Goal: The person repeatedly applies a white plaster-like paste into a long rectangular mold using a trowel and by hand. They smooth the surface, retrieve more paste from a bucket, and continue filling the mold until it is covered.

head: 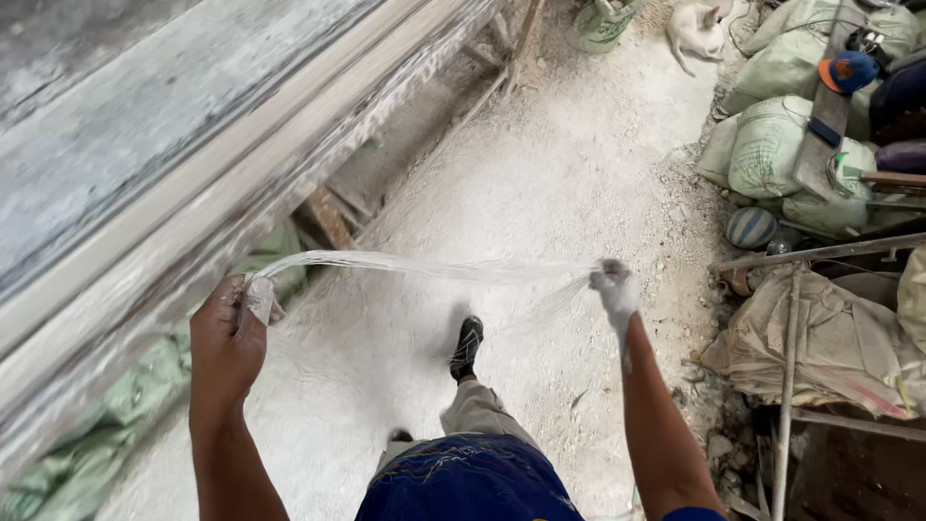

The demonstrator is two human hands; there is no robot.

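A long grey slab [145, 145] ran along the left, its pale edge dusted white, with green sacks [87, 453] crumpled beneath it. Just off that slab's edge, the person's left hand [228, 333] was raised, fingers curled tight around one end of a bundle of white fibres [424, 266], the end bunched in the fist near the thumb. From there the fibres stretched away from the slab in a thin, slightly sagging band, fanning into fine loose threads near the far end.

Below the band, farther from the slab, a black shoe [468, 345] stepped on the white dusty floor [540, 174], a beige trouser leg and dark blue shirt [468, 482] showing under it.

The right hand [613, 287], coated white, pinched the other end of the fibres, fingers closed together on them, well apart from the left hand.

Farthest from the slab lay a heap of green sacks [772, 145], a blue and orange cap [847, 71] on top, a striped ball [750, 228] at its foot and a tan sack [830, 338] under metal rods. A white animal [694, 29] lay up at the far end of the floor.
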